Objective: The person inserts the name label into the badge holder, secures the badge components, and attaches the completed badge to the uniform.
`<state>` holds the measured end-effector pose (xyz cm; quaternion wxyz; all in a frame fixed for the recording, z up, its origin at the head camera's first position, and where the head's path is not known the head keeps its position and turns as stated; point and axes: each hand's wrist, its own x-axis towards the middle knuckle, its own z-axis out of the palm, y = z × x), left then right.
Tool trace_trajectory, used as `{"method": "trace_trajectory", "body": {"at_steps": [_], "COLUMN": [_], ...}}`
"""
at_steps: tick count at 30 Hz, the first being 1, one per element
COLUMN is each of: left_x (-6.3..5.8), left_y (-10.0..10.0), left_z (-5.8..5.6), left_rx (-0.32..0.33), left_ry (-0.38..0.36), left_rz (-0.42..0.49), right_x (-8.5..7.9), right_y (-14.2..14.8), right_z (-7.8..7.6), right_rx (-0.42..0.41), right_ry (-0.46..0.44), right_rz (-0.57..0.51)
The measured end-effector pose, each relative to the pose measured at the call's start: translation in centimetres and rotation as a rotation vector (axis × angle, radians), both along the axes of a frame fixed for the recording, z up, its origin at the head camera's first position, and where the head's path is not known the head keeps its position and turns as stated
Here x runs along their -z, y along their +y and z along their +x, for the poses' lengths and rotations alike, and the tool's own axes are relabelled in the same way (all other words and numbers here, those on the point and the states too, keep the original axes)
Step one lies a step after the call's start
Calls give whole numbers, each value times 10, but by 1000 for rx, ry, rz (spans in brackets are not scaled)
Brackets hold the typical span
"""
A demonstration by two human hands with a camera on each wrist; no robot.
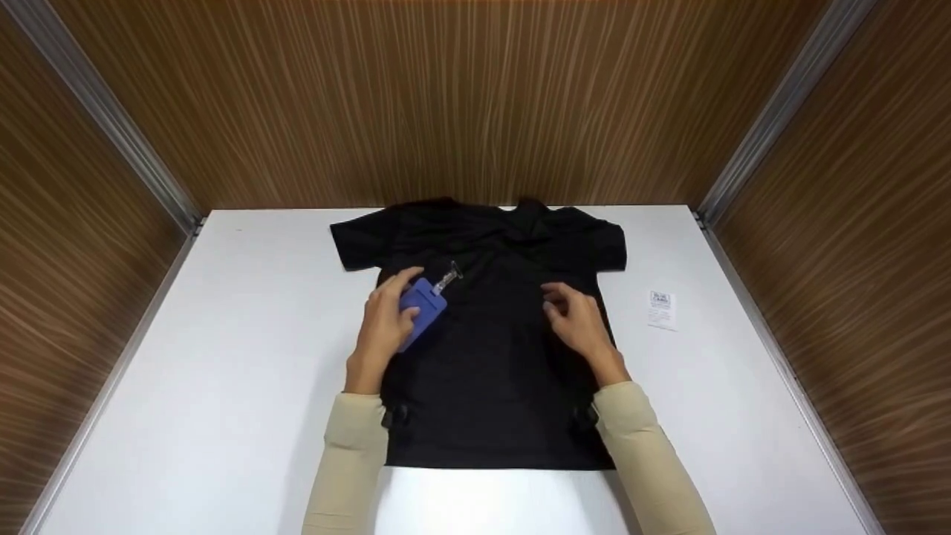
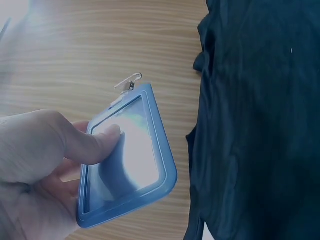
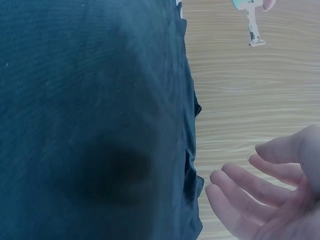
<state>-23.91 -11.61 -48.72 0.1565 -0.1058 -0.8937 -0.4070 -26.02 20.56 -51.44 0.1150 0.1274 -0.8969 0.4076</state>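
Observation:
My left hand (image 1: 382, 318) pinches a blue badge holder (image 1: 426, 303), its thumb lying across the front. A clear strap with a clip (image 1: 448, 278) extends from the holder's upper end. In the left wrist view the holder (image 2: 167, 172) shows a raised frame around a shiny window, and the thumb presses on that window. Below both hands a black T-shirt (image 1: 490, 394) lies spread out, sleeves to the sides. Over its right half hovers my right hand (image 1: 579, 324), fingers loosely bent and holding nothing; the right wrist view shows the bent fingers (image 3: 245, 192) apart from the thumb.
A small white card (image 1: 661, 310) with a printed code lies right of the shirt on the white table (image 1: 245, 357). Wood-grain panels (image 1: 475, 104) stand at the back and both sides, with metal strips (image 1: 787, 111) at the corners.

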Motion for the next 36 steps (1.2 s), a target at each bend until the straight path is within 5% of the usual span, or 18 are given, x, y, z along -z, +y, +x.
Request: {"method": "trace_trajectory", "body": {"at_steps": [24,31,36], "left_x": [16,14,15], "left_y": [34,38,42], "left_z": [10,11,12], "left_rx": [183,206,209], "left_ry": [35,61,78], "left_rz": [-117,-130,-156], "right_x": [-7,-32,-35], "right_y": [-21,-31,-32], "right_z": [5,28,27], "right_rx": [-96,-139,-153], "right_ry": [-148,-186,-195], "right_rz": [-200,-349,-366]}}
